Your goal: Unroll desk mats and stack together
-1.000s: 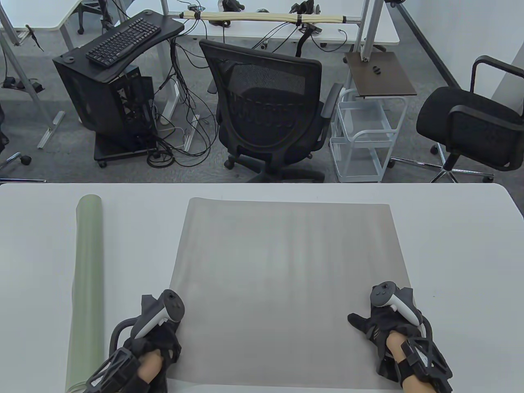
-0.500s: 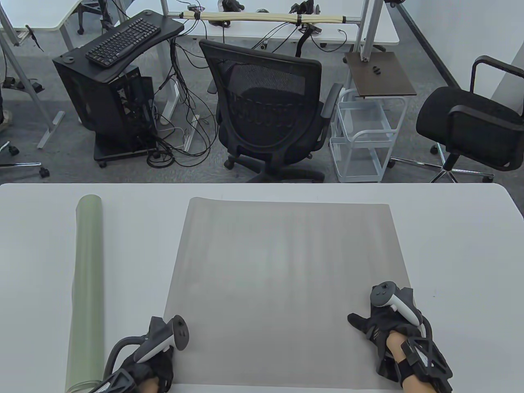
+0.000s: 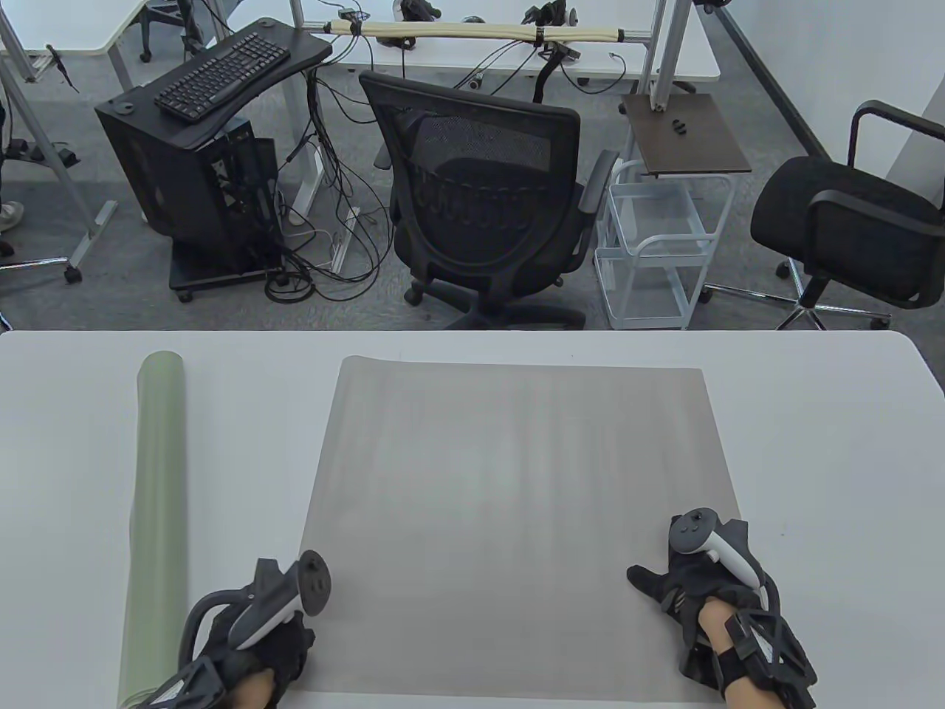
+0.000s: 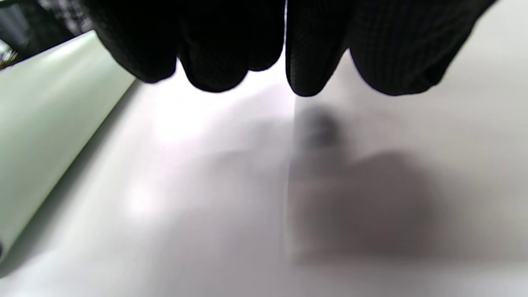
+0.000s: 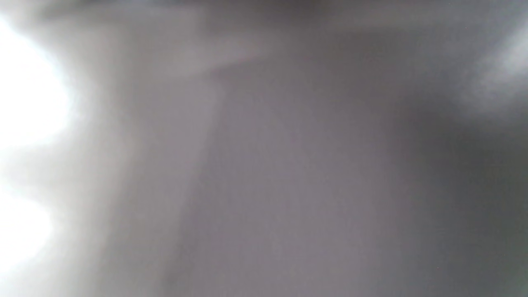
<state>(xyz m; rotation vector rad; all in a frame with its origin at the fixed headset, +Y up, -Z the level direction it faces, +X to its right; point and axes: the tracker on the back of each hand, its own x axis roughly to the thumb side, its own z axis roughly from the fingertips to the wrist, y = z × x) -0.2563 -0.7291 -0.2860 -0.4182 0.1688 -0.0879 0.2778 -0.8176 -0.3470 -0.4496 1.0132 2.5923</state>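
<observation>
Two desk mats lie on the one white table point(image 3: 812, 458): one flat, unrolled grey rectangular mat point(image 3: 517, 517) in the middle, and one pale green mat rolled into a long tube point(image 3: 155, 517) along the left edge. Two gloved hands sit at the near edge, the left hand point(image 3: 258, 642) and the right hand point(image 3: 694, 583), with one tracker on each. Beyond the far edge stand two black office chairs point(image 3: 480, 199), one black keyboard point(image 3: 221, 74) and one white wire trolley point(image 3: 657, 244).
</observation>
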